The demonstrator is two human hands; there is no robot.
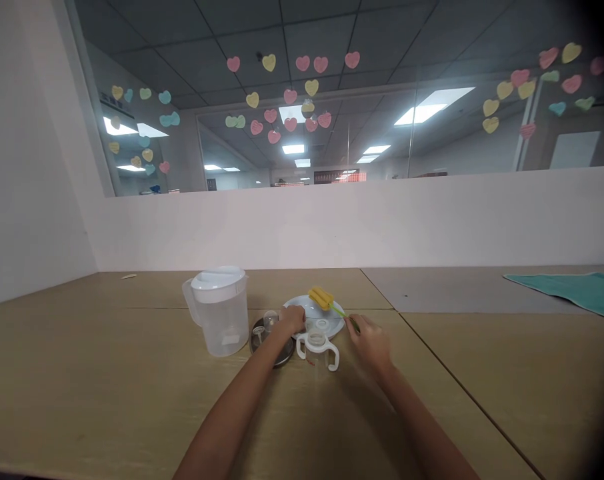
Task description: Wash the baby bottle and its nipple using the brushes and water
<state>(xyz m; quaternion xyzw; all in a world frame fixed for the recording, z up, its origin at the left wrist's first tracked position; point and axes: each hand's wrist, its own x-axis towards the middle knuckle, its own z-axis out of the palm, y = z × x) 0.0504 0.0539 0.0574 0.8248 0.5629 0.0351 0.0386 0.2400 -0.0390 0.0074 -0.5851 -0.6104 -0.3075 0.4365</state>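
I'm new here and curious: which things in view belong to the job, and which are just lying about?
Seemingly in the job:
yellow-headed brush, in the right hand
white dish
two-handled bottle
dark tray with small clear parts
pitcher, perhaps, standing close by

Seemingly just about:
teal cloth, far right
heart-shaped notes on the glass

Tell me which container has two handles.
The small clear bottle in front of the pale plate, with a handle on either side; the larger pitcher shows one.

Two hands (295, 317) (372, 343), one brush (321, 298), one two-handled bottle (317, 347), one pitcher (224, 319)
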